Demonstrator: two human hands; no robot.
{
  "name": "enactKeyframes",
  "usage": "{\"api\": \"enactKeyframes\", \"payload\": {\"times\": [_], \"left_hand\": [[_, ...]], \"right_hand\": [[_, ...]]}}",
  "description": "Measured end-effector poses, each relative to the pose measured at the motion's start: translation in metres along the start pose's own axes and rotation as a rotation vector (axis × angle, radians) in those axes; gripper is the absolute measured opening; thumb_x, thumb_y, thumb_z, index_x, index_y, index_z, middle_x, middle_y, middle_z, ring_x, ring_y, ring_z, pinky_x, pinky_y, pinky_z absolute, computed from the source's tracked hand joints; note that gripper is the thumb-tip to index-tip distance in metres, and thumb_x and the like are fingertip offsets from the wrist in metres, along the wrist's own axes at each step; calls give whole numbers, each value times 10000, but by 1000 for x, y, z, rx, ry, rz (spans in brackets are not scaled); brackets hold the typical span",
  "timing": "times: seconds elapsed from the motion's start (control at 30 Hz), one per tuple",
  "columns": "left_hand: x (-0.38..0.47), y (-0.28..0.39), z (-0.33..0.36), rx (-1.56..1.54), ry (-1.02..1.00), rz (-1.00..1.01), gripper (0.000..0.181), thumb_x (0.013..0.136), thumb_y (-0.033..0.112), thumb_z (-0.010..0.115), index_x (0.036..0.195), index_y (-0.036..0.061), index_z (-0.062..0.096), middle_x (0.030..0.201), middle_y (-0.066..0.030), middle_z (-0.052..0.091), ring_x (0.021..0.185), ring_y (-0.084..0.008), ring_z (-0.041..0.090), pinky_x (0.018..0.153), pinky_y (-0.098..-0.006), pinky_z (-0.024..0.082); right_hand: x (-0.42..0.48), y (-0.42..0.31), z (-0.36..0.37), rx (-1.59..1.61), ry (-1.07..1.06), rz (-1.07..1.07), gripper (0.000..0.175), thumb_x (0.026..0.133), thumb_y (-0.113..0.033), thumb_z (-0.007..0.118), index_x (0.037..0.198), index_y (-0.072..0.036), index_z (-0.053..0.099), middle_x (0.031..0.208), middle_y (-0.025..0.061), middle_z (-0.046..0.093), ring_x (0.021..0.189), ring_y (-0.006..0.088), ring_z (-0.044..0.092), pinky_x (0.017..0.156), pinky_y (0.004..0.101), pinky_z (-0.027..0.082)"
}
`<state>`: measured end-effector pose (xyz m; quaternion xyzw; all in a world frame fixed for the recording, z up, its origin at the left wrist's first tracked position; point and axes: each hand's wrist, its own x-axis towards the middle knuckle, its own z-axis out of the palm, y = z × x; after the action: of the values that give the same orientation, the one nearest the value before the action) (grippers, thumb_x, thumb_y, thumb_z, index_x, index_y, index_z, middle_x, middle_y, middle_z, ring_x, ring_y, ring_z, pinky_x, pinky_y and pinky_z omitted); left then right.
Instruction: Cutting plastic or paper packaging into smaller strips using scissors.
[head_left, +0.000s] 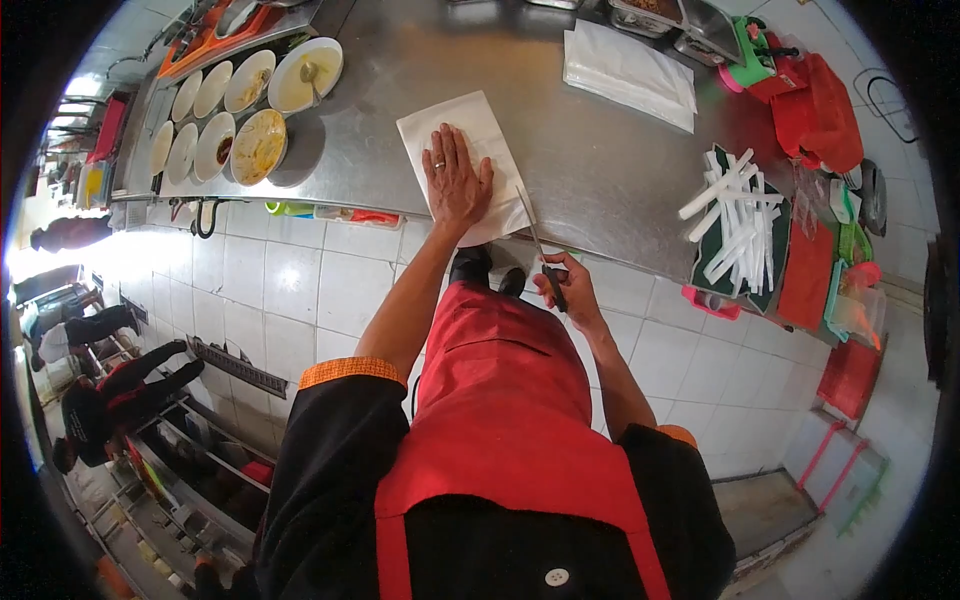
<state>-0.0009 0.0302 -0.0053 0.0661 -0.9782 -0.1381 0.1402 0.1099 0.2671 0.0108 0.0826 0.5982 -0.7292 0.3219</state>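
Observation:
My left hand lies flat, palm down, on a stack of white sheets at the front edge of the steel table. The sheets reach a little past that edge. In my right hand is a pair of scissors with black handles, its blades pointing up and away from me beside the stack's right edge. Whether the blades touch the sheets I cannot tell. Another pile of white sheets lies farther back. Rolled or folded white strips are heaped on a dark green mat at the right.
Several white bowls, some with food remains, stand at the left beside an orange tray. Metal food pans are at the back. A red cloth bag and plastic containers are at the right. Another person is at the far left.

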Motion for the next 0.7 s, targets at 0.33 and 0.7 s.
{"api": "enactKeyframes", "payload": {"times": [0.33,0.7], "left_hand": [[0,-1,1,0,-7,3,724,931,406,430,1457,-58,252,1542,-222,214,1445,-347,169,1168,-489,102],[0,-1,1,-3,-3,-1,720,930,405,424,1456,-57,256,1544,-217,214,1447,-338,167,1168,-490,103]], "right_hand": [[-1,2,2,41,26,12,478,807,-204,788,1173,-10,549,657,11,588,483,46,487,424,190,352],[1,0,3,39,15,20,448,815,-171,775,1173,-23,550,663,32,608,479,55,509,418,194,366]]}}
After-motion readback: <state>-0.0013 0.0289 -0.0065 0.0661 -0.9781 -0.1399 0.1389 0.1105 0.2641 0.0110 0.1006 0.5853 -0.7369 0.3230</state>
